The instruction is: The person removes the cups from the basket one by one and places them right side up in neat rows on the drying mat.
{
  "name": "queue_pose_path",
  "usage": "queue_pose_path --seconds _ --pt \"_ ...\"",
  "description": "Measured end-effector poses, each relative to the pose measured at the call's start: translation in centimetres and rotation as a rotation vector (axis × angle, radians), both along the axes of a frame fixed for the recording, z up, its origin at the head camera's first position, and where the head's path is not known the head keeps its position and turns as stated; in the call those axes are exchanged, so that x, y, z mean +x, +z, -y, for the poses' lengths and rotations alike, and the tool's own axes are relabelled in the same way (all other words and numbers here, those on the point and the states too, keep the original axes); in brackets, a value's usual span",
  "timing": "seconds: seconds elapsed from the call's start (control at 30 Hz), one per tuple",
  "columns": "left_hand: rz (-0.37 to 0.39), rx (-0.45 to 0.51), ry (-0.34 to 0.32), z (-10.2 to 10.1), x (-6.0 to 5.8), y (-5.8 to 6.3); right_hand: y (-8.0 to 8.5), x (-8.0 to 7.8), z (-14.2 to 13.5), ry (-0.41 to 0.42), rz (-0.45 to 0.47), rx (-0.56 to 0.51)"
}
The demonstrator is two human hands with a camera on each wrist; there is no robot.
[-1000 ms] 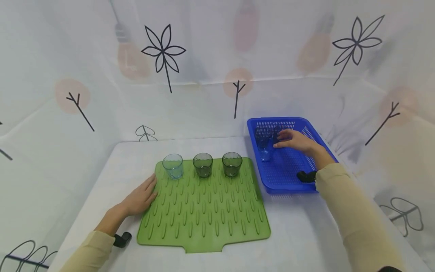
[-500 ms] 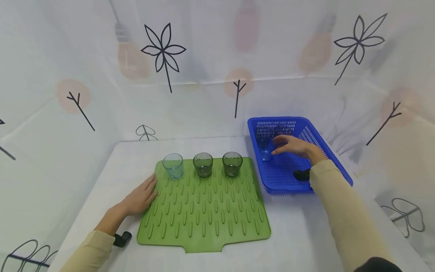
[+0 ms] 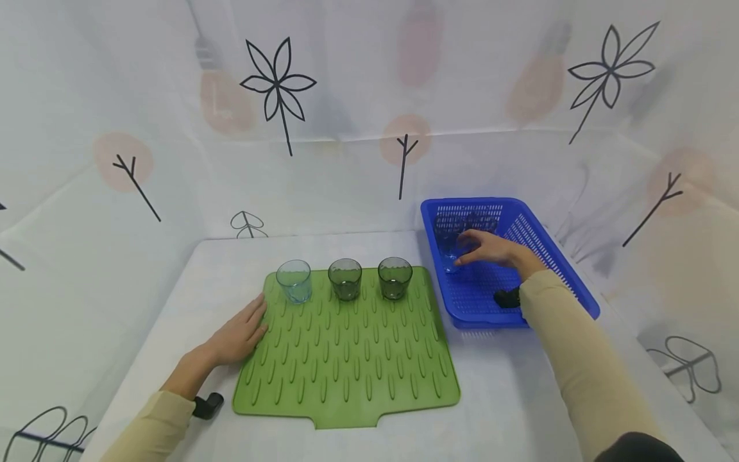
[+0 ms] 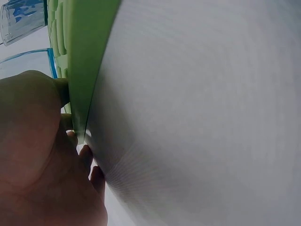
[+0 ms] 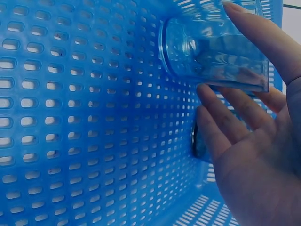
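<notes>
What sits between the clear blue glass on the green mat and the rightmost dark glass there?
One dark green glass stands between the clear blue glass and the rightmost dark glass, per the head view.

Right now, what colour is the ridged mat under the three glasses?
Green: the ridged mat shows best in the head view.

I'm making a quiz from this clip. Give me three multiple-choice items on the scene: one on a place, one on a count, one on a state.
1. Where is the right hand?
A. in the blue basket
B. on the green mat
C. off the table

2. How many cups stand on the mat?
A. one
B. three
C. five

3. What does the left hand do?
A. lifts a cup
B. makes a fist in the air
C. rests flat at the mat's edge

Answers:
1 A, its fingers are at a clear cup inside the basket.
2 B, one blue cup and two dark ones stand in a row.
3 C, straight fingers lie on the mat's left edge.
</notes>
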State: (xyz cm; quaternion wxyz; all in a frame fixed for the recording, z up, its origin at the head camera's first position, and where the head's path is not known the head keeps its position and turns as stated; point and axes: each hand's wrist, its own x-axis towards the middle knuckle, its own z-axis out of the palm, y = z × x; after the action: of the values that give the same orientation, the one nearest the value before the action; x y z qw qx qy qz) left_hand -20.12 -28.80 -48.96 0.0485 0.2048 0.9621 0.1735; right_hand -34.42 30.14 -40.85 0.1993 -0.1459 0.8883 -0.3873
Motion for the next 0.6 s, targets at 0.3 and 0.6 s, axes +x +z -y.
queue_pose_path --seconds 0.3,0.6 --pt "-0.009 -0.024 -0.004 0.21 -0.35 -0.26 0.15 0.16 0.18 0.004 -0.022 0.017" --pt "-0.021 0.02 -0.027 0.1 0.21 0.45 0.18 0.37 0.29 -0.009 -0.024 0.009"
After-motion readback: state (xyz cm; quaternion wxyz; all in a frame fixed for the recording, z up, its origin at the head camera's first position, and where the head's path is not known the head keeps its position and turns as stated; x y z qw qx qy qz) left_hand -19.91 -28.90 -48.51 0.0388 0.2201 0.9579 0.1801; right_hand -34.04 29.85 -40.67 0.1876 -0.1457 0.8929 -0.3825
